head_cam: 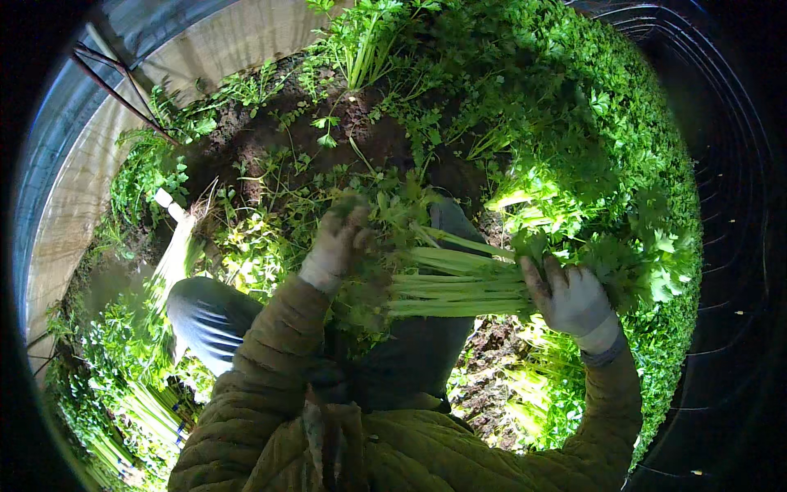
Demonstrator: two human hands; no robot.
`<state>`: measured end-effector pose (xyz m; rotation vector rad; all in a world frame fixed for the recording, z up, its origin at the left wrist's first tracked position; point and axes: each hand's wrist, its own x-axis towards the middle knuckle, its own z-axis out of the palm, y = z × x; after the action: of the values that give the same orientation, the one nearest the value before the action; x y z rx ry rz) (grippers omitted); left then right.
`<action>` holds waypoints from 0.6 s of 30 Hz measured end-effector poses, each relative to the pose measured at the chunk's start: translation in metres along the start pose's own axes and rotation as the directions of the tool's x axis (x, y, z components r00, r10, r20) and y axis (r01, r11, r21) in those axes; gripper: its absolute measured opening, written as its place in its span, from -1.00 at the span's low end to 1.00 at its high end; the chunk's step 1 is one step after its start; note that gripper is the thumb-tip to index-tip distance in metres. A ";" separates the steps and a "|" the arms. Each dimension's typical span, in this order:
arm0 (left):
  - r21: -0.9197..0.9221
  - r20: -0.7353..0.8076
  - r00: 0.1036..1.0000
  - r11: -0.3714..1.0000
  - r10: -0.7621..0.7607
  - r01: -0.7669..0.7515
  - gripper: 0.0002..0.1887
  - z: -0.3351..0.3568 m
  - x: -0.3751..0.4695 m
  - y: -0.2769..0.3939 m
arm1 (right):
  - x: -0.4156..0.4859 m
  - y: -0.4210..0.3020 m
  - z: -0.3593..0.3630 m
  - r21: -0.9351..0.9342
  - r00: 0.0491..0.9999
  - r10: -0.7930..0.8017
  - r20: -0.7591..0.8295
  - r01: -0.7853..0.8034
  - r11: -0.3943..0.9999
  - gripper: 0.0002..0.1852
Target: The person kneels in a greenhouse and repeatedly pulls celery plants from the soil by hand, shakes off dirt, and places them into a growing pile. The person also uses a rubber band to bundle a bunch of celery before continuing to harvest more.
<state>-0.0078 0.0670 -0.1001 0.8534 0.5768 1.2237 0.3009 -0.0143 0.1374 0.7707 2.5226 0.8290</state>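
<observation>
A bunch of long green celery stalks (461,286) lies sideways above my legs. My gloved right hand (569,298) grips it at the leafy end, with the leaves spreading out to the right. At the left of the bunch's root end, my gloved left hand (340,243) is raised with its fingers curled and blurred; dark green leaf bits show at the fingertips, and whether it holds them cannot be told. The bunch's root end is blurred among loose greenery.
Standing celery (366,52) grows ahead, and a dense leafy bed (652,154) fills the right. A pulled celery plant (178,249) leans beside my left knee. Tied celery bunches (150,409) lie at lower left. A pale board (203,52) edges the soil near a dark metal rod (110,89).
</observation>
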 end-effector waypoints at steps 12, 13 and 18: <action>0.822 0.537 0.839 0.278 -0.087 -0.498 -0.60 0.051 0.032 -0.017 | -0.016 0.003 0.017 -0.063 0.998 -0.048 -0.051 0.045 0.997 -0.62; 0.778 0.603 0.796 0.256 -0.049 -0.574 -0.63 0.043 0.033 -0.021 | -0.018 0.003 0.019 -0.040 0.997 -0.027 -0.066 0.024 0.999 -0.62; 0.809 0.166 0.860 0.565 -0.483 0.161 -0.72 -0.014 0.009 -0.024 | -0.036 0.001 0.043 0.063 0.995 0.096 -0.030 -0.094 0.994 -0.60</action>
<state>-0.0027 0.0767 -0.1270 1.5922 0.9276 0.3769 0.3513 -0.0171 0.1119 0.9105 2.5684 0.8037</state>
